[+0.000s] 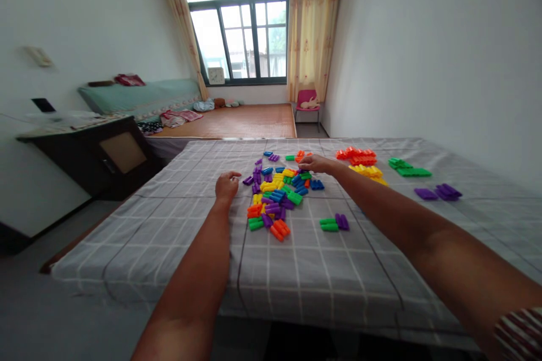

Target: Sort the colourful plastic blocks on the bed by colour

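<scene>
A loose pile of colourful ribbed plastic building blocks (277,194) lies on the table in purple, blue, yellow, green and orange. At the pile's far right side, my right hand (314,163) has its fingers bent down and drawn together among the blocks. What its fingertips hold, if anything, is too small to make out. My left hand (227,185) hovers just left of the pile, fingers loosely bent and partly stretched toward a purple block (248,180); nothing shows in it. A green block (329,224) and a purple block (342,221) lie side by side nearer to me.
Sorted by colour on the right are orange blocks (355,155), yellow blocks (367,172), green blocks (409,169) and purple blocks (447,192). A grey checked cloth (169,242) covers the table. Beyond stand a bed (249,121), a pink chair (306,98) and a dark cabinet (84,161).
</scene>
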The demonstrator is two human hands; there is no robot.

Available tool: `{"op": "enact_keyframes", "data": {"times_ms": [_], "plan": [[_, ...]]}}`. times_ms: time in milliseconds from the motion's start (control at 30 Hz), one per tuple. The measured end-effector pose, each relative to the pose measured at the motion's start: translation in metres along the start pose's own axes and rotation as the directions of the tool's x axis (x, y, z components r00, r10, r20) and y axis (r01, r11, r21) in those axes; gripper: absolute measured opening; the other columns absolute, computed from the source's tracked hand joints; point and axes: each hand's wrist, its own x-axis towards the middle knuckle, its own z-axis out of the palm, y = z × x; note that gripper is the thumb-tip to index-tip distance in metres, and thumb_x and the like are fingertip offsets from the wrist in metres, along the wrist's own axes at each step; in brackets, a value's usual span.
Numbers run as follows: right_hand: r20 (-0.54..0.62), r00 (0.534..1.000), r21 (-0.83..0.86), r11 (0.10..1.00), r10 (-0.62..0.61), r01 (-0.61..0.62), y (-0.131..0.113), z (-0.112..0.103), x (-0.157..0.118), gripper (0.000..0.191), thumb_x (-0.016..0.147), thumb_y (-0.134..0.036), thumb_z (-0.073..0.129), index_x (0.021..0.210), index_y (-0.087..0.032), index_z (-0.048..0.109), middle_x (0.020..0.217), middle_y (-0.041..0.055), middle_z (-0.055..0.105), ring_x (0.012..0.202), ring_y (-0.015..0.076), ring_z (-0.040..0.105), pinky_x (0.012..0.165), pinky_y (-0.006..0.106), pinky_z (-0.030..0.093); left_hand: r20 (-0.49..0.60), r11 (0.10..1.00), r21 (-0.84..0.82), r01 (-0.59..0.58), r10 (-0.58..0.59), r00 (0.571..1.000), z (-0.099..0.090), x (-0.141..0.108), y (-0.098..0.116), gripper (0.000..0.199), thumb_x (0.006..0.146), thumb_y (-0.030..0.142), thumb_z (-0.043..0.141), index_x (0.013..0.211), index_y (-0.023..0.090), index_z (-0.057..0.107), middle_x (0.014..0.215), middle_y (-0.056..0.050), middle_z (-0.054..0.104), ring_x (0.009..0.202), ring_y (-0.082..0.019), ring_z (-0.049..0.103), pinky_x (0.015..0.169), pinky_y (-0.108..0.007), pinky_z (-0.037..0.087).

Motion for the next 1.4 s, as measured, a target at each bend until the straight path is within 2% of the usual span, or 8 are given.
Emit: {"op": "enact_keyframes", "data": {"times_ms": [267, 467, 567, 700, 800, 867, 1100, 1400], "plan": [[-0.154, 0.988, -0.011, 1.0, -0.016, 0.015, -0.009, 0.003, -0.011, 0.031, 0.068, -0.024, 0.075, 0.098, -0.017, 0.07, 0.101, 0.0059, 0.072, 0.091, 0.0191, 0.067, 0.078, 0.026, 0.053, 0.035, 1.0, 0.028, 0.001, -0.002, 0.999, -0.001, -0.001, 0.002, 0.034, 0.073, 0.013, 0.049, 0.092, 0.021, 0.076, 0.101, -0.006, 0.073, 0.097, -0.022, 0.065, 0.086, -0.031, 0.049], [-0.4, 0.916, 0.092, 0.994, -0.016, 0.058, 0.023, -0.043, -0.091, 0.037, 0.075, -0.039, 0.07, 0.106, -0.019, 0.068, 0.103, 0.0077, 0.071, 0.09, 0.0195, 0.067, 0.08, 0.03, 0.054, 0.067, 0.999, 0.046, -0.016, 0.013, 0.998, -0.004, 0.0, 0.0, 0.036, 0.073, 0.018, 0.048, 0.095, 0.02, 0.076, 0.101, -0.006, 0.073, 0.093, -0.022, 0.066, 0.083, -0.03, 0.05], [-0.592, 0.796, 0.128, 0.99, 0.122, -0.057, 0.071, -0.082, -0.145, 0.038, 0.075, -0.039, 0.068, 0.107, -0.017, 0.066, 0.106, 0.0099, 0.07, 0.09, 0.0203, 0.067, 0.08, 0.032, 0.054, 0.087, 0.994, 0.106, -0.018, 0.009, 0.996, -0.003, 0.003, -0.002, 0.035, 0.073, 0.021, 0.048, 0.096, 0.022, 0.076, 0.1, -0.005, 0.074, 0.094, -0.023, 0.066, 0.081, -0.032, 0.051], [-0.809, 0.484, 0.188, 0.927, 0.333, -0.325, 0.157, -0.124, -0.224, 0.037, 0.073, -0.037, 0.065, 0.103, -0.015, 0.066, 0.104, 0.0118, 0.071, 0.092, 0.0222, 0.067, 0.081, 0.035, 0.054, 0.16, 0.982, 0.184, -0.034, 0.004, 0.987, -0.002, 0.007, 0.002, 0.037, 0.076, 0.023, 0.048, 0.102, 0.022, 0.075, 0.101, -0.006, 0.073, 0.093, -0.024, 0.066, 0.076, -0.03, 0.05], [-0.867, 0.307, 0.207, 0.843, 0.393, -0.496, 0.209, -0.132, -0.274, 0.036, 0.07, -0.039, 0.066, 0.097, -0.015, 0.068, 0.095, 0.0115, 0.073, 0.089, 0.0246, 0.067, 0.083, 0.039, 0.052, 0.194, 0.971, 0.235, -0.045, -0.001, 0.981, -0.005, 0.007, 0.006, 0.037, 0.078, 0.023, 0.048, 0.103, 0.022, 0.074, 0.1, -0.006, 0.073, 0.091, -0.024, 0.066, 0.071, -0.028, 0.049], [-0.88, 0.258, 0.223, 0.827, 0.399, -0.516, 0.23, -0.127, -0.297, 0.038, 0.069, -0.042, 0.065, 0.096, -0.015, 0.07, 0.093, 0.0111, 0.073, 0.087, 0.0251, 0.067, 0.083, 0.039, 0.052, 0.199, 0.964, 0.26, -0.054, 0.001, 0.98, -0.007, 0.007, 0.008, 0.036, 0.079, 0.023, 0.048, 0.104, 0.023, 0.074, 0.099, -0.006, 0.074, 0.09, -0.024, 0.066, 0.069, -0.027, 0.048], [-0.832, 0.401, 0.272, 0.912, 0.383, -0.306, 0.233, -0.11, -0.31, 0.045, 0.072, -0.047, 0.062, 0.101, -0.015, 0.071, 0.096, 0.0103, 0.073, 0.087, 0.0227, 0.068, 0.081, 0.035, 0.052, 0.215, 0.953, 0.298, -0.048, -0.018, 0.976, -0.008, 0.009, 0.007, 0.035, 0.081, 0.025, 0.05, 0.108, 0.023, 0.073, 0.101, -0.006, 0.073, 0.088, -0.024, 0.066, 0.065, -0.027, 0.047], [-0.812, 0.496, 0.044, 0.879, 0.308, -0.474, 0.228, -0.108, -0.305, 0.041, 0.072, -0.047, 0.063, 0.1, -0.02, 0.071, 0.094, 0.0064, 0.073, 0.087, 0.0218, 0.067, 0.082, 0.034, 0.051, 0.216, 0.957, 0.289, -0.028, -0.037, 0.976, -0.01, 0.008, 0.011, 0.034, 0.08, 0.025, 0.052, 0.106, 0.024, 0.073, 0.099, -0.006, 0.073, 0.084, -0.024, 0.065, 0.065, -0.028, 0.047]]}}
